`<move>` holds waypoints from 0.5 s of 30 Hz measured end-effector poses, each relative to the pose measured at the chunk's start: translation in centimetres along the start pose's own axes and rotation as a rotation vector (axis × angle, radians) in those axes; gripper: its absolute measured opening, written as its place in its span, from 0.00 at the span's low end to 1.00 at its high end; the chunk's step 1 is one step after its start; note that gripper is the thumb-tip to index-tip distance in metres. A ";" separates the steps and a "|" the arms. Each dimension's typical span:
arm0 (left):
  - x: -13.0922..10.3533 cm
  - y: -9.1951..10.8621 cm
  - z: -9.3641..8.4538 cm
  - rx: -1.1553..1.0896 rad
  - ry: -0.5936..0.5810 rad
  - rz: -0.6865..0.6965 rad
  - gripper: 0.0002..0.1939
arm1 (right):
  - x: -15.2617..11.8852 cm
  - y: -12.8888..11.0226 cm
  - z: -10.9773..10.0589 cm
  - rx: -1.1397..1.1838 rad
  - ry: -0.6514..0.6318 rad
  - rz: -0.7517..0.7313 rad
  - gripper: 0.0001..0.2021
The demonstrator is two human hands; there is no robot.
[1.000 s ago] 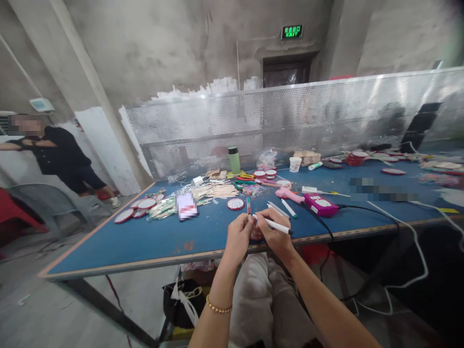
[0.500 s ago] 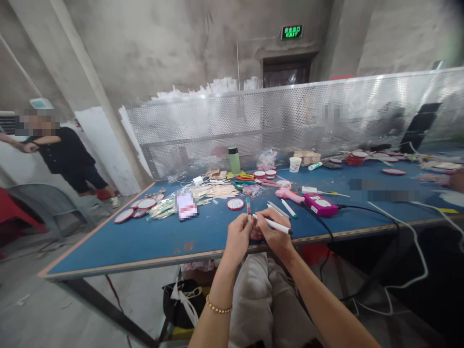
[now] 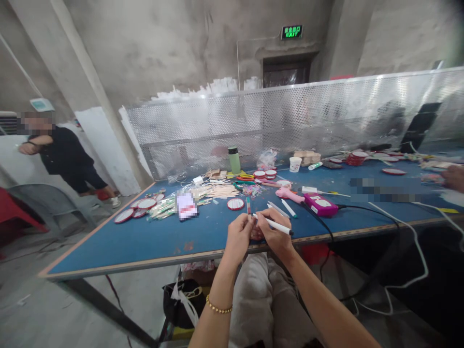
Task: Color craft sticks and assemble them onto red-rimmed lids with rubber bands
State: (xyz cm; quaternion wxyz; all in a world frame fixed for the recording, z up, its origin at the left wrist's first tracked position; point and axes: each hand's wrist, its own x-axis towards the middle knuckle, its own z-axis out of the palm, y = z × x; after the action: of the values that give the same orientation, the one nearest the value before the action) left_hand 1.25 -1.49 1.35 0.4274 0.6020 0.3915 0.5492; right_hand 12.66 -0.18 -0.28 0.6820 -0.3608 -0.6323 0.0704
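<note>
Held upright in my left hand (image 3: 239, 231) is a small flat stick (image 3: 248, 205) with green and reddish-brown bands near its top. A white marker pen (image 3: 276, 226) with a black end lies across my right hand (image 3: 276, 238), its tip against or very close to the stick. Both hands are closed and nearly touch each other at the table's front edge. Just beyond them lies a round red-rimmed disc (image 3: 235, 204). More markers (image 3: 289, 209) rest on the table to the right of the stick.
A pink glue gun (image 3: 290, 195) and a purple box (image 3: 320, 205) with a black cable lie right on the blue table (image 3: 137, 246). Wooden sticks (image 3: 221, 189), a green bottle (image 3: 234, 160) and a paper cup (image 3: 295, 164) stand behind. Another person (image 3: 67, 150) is at left; a co-worker's hand (image 3: 455, 178) at right.
My hands, the stick and the marker stay almost still. The person at left has shifted their arms, and the co-worker's hand at right has come further into view.
</note>
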 end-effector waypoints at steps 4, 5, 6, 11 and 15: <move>0.0 0.1 0.0 0.010 -0.005 0.001 0.20 | 0.1 -0.2 -0.1 -0.005 0.004 -0.033 0.09; 0.0 0.0 0.0 0.018 -0.005 0.003 0.20 | 0.1 -0.2 -0.1 0.001 0.000 -0.039 0.09; 0.1 -0.1 -0.1 0.031 -0.005 0.007 0.19 | 0.0 -0.2 -0.1 0.003 -0.005 -0.040 0.09; 0.1 -0.5 -0.3 0.126 0.018 0.044 0.18 | -0.2 0.1 -0.1 -0.020 -0.034 -0.034 0.09; 0.1 -0.5 -0.2 0.140 0.020 0.040 0.18 | -0.1 0.2 -0.1 -0.022 -0.053 -0.050 0.09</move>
State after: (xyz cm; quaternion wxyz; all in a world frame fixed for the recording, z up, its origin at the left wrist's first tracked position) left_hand 1.03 -1.21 0.93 0.3696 0.6326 0.4211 0.5348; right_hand 12.81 -0.16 -0.51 0.6624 -0.3505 -0.6597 0.0561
